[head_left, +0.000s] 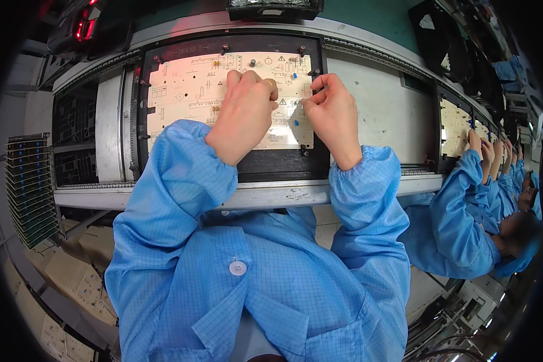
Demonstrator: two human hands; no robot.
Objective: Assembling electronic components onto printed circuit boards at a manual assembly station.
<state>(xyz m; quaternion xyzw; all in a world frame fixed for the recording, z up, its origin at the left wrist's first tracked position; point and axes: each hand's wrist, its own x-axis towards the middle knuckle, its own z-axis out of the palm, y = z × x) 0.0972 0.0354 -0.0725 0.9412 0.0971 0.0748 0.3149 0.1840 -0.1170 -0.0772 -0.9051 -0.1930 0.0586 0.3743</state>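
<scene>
A cream printed circuit board lies flat in a black carrier frame held at its edges by dark posts. Small parts stand on it: a dark round component, a blue component and yellowish ones. Over the middle of the board my left hand is closed, fingers curled downward; whatever is in them is hidden. At the board's right edge, thumb and fingertips of my right hand are pinched together. Anything between them is too small to make out.
A metal conveyor rail runs along the near side. A rack of stacked boards stands at the left, above more stacked boards. At the far edge sits a black bin. Co-workers in blue sleeves handle another board at right.
</scene>
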